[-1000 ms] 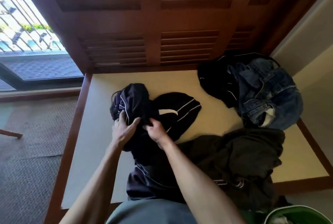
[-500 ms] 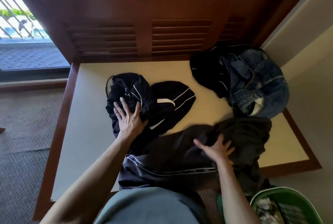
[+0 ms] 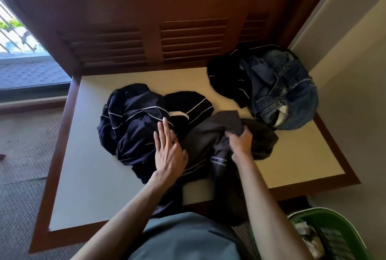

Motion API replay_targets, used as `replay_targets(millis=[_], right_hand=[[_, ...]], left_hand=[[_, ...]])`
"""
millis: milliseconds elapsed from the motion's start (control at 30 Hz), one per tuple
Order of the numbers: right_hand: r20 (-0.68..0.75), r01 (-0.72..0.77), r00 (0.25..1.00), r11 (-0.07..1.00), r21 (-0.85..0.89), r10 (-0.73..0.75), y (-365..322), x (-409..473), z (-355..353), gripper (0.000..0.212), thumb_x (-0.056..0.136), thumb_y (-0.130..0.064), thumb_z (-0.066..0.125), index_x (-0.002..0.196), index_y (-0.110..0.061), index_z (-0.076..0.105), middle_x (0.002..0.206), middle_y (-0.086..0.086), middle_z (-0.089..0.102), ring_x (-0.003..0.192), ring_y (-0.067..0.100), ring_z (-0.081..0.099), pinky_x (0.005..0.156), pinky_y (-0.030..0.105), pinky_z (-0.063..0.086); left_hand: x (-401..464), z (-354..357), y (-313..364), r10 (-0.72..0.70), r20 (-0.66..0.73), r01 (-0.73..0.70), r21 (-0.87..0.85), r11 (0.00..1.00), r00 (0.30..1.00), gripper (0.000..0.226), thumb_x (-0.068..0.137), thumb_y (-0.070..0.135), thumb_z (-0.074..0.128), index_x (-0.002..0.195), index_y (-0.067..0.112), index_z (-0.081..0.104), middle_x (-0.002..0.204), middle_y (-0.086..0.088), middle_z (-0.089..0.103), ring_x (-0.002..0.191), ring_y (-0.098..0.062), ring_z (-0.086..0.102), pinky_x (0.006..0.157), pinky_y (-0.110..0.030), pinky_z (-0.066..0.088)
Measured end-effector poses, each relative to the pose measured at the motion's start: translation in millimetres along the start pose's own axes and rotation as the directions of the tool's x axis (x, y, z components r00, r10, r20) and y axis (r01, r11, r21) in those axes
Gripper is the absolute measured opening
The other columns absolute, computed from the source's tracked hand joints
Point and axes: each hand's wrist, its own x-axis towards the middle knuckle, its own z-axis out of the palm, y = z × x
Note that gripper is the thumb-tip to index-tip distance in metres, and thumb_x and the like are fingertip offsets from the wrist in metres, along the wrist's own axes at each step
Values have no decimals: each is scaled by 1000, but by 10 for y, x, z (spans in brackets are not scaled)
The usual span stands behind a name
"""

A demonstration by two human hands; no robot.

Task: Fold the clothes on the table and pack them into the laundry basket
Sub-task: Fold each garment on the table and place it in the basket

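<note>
A navy garment with white piping (image 3: pixel 133 126) lies crumpled at the middle of the cream table (image 3: pixel 87 176). My left hand (image 3: pixel 168 151) rests flat on its right edge, fingers spread. A dark grey garment (image 3: pixel 211 140) lies beside it and hangs over the table's front edge. My right hand (image 3: pixel 240 140) is closed on a bunched fold of this grey garment, lifted slightly. At the back right a pair of blue jeans (image 3: pixel 286 94) sits on a black garment (image 3: pixel 227 80). The green laundry basket (image 3: pixel 325 236) stands on the floor at the lower right.
Brown louvred shutters (image 3: pixel 188 29) rise behind the table. A beige wall (image 3: pixel 351 71) closes the right side. A window (image 3: pixel 12 34) and carpeted floor lie to the left. The basket holds some light-coloured cloth (image 3: pixel 305 230).
My right hand went from pressing flat on the grey garment to gripping a fold and pulling it toward the middle. My left hand slid toward the navy garment's right edge.
</note>
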Motion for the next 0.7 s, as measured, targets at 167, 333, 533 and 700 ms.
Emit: replay_targets(millis=[167, 333, 533, 700], right_hand=[[-21, 235, 970, 920, 314, -241, -966, -153, -420, 30, 81, 2, 70, 102, -18, 60, 102, 5, 69, 98, 27, 68, 89, 44, 57], [-56, 388, 890, 689, 613, -452, -1561, -398, -739, 37, 84, 6, 65, 106, -24, 60, 107, 3, 70, 103, 25, 69, 90, 41, 58], [-34, 528, 819, 730, 433, -573, -1076, -473, -835, 44, 86, 2, 62, 110, -34, 69, 111, -2, 72, 107, 20, 68, 93, 42, 55], [582, 535, 767, 772, -343, -272, 576, -364, -842, 38, 89, -14, 65, 124, -28, 64, 130, -10, 60, 127, 18, 56, 100, 29, 45]], left_hand=[[170, -411, 221, -85, -13, 83, -118, 990, 996, 79, 98, 54, 42, 147, -8, 37, 165, -22, -14, 150, -37, -25, 124, -51, -8], [304, -1064, 611, -83, 7, 83, -130, 988, 997, 66, 99, 57, 43, 129, 1, 59, 163, -29, 9, 150, -50, -2, 121, -57, 5], [600, -984, 1055, 154, 226, 71, -749, 659, 962, 36, 102, 38, 41, 126, 19, 61, 123, -14, 67, 112, -36, 62, 97, -49, 51], [593, -178, 864, 20, 583, 574, -804, 156, 812, 25, 97, 10, 48, 102, 5, 73, 89, -14, 73, 84, -30, 69, 80, -44, 57]])
